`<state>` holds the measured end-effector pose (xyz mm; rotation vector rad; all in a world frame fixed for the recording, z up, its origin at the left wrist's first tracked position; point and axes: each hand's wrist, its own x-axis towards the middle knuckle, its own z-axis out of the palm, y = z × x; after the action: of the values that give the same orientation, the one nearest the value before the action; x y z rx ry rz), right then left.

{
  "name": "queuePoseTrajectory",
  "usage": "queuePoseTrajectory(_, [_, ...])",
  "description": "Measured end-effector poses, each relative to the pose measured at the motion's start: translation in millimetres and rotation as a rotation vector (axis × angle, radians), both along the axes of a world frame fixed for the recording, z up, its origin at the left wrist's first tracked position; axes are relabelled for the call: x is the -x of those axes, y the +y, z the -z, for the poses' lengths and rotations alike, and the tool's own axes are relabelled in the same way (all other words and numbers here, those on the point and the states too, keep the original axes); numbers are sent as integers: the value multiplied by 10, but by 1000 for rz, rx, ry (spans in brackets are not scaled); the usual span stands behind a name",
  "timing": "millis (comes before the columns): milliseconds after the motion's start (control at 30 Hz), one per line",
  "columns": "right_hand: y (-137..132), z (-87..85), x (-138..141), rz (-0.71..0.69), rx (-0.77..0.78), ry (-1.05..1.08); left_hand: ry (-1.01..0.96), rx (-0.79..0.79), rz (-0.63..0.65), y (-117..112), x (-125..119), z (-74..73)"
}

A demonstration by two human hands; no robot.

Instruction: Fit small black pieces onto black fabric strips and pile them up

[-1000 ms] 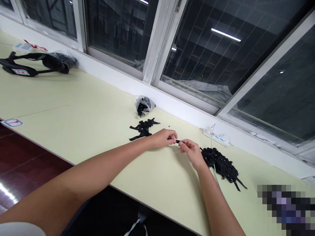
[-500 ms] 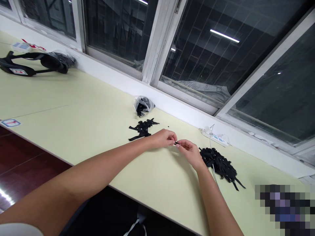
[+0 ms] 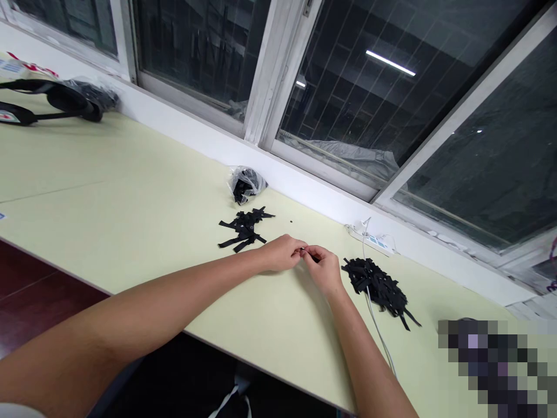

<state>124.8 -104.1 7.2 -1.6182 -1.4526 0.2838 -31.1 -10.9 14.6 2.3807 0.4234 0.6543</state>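
Observation:
My left hand [image 3: 285,252] and my right hand [image 3: 324,268] meet over the pale table, fingertips almost touching. A short black strap [image 3: 313,258] shows between the fingers of my right hand, which is closed on it. The fingers of my left hand pinch at the strap's near end, where a small dark bit shows; the fingers hide most of it. Left of my hands lies a small pile of black straps [image 3: 246,227]. A larger pile of black straps [image 3: 376,285] lies to the right, with a white cable [image 3: 374,319] across it.
Behind the small pile sits a clear bag [image 3: 247,184] of black pieces. A power strip [image 3: 372,241] lies by the window ledge. A tiny black piece [image 3: 291,221] rests on the table [image 3: 165,220]. Black headgear [image 3: 52,101] is at far left; a blurred dark object stands at right.
The view has shifted slightly, moving everything a little left. My hands have drawn closer together, and more of the black strap now shows in my right hand.

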Motion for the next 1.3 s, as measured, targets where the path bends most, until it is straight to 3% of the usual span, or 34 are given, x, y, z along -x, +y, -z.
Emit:
queuePoseTrajectory(333, [-2,17,13,-101,-50,-170,-58,111,-14,64,-32,58])
queuePoseTrajectory(667, [34,97,10,-127,-30,-67,-55,134,-70,60,-67,62])
queuePoseTrajectory(1133, [92,210,-5,-110,53,74,7,38,-91,142,-91,115])
queuePoseTrajectory(1300, [95,199,-45,-58,106,48,38,16,-32,128,-74,108])
